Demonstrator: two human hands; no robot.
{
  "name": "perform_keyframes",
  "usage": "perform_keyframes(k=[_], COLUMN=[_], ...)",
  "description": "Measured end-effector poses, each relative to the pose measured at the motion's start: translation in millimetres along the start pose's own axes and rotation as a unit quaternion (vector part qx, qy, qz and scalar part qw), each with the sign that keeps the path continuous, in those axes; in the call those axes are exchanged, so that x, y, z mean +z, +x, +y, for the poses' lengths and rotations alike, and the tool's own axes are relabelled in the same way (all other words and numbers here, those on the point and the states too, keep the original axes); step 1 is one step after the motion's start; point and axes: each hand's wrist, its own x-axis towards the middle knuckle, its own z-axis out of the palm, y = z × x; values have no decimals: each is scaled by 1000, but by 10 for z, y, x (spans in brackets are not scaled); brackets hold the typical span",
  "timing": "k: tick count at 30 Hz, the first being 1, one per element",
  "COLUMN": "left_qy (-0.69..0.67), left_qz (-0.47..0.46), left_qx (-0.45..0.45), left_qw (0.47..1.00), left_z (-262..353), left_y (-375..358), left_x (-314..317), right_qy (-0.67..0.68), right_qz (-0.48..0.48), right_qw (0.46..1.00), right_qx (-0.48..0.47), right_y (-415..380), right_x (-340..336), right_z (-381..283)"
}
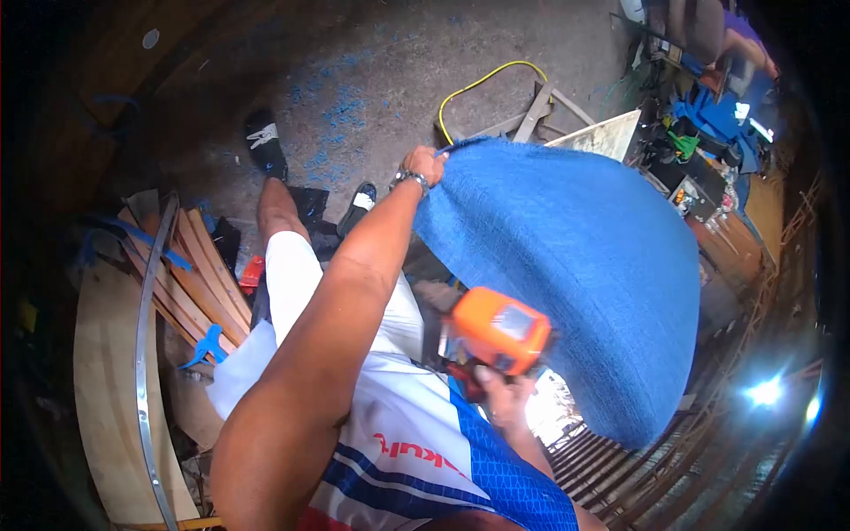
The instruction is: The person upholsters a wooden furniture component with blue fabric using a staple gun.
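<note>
My left hand (425,166), with a metal-banded watch on the wrist, is closed on the upper left edge of a large piece of blue fabric (584,248). The fabric bulges broadly to the right and hangs in folds below the hand. In front of its lower edge, my right hand (506,398) grips an orange boxy tool (498,327) with a pale panel on one side. Motion blurs this tool, and I cannot tell its exact kind. Its lower part is dark red near my thumb.
A yellow hose (478,78) loops beside a wooden frame (534,113) behind the fabric. Blue scraps (341,111) litter the floor. Curved wooden strips (199,274) and a metal strip (142,372) lie left. A cluttered pile (708,168) and another person (735,44) are at upper right.
</note>
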Motion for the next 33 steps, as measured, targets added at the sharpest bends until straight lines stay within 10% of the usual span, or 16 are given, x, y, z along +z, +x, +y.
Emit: perform_keyframes(k=[3, 13, 28, 33], left_qy=[-17, -163, -187, -170], left_qz=[-18, -1, -3, -22], left_qx=[-10, -34, 29, -88], left_qw=[1000, 986, 982, 981], left_z=[27, -134, -228, -189], left_y=[-38, 46, 55, 89], left_x=[-83, 139, 184, 146], right_qy=[-260, -573, -626, -615], right_qz=[64, 52, -127, -148], right_qw=[933, 739, 650, 657], right_qx=[-239, -350, -411, -411], right_y=[191, 1054, 2953, 3193], right_x=[-300, -176, 1262, 1431], right_z=[-780, -3370, -3540, -3424])
